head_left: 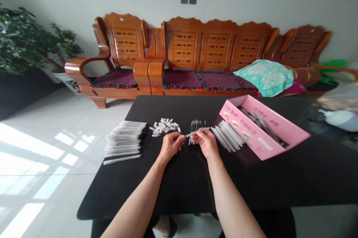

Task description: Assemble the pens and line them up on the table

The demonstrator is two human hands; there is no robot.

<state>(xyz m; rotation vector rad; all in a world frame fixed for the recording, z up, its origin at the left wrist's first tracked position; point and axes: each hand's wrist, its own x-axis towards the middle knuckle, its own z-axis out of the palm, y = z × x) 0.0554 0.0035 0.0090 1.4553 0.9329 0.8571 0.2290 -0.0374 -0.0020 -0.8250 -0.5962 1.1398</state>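
Observation:
A slim whitish pen [191, 134] is held level between my two hands above the black table. My left hand [171, 145] is closed in a pinch at its left end. Farther right, the fingers of my right hand [207, 144] close round the barrel, and its far end sticks out past them. Behind my hands lies a row of thin pen refills [196, 123], partly hidden by my right hand. Small white pen caps [165, 125] are scattered beyond my left hand. Pale empty-looking pen barrels [228, 136] lie side by side to the right.
Capped white pens [124, 139] are stacked at the table's left. A pink box [258, 133] with dark slender pieces inside stands at the right. Near the right edge are a plastic bag [339, 98] and a white rounded object [341, 119]. Wooden seats [183, 44] line the wall behind the table [179, 189].

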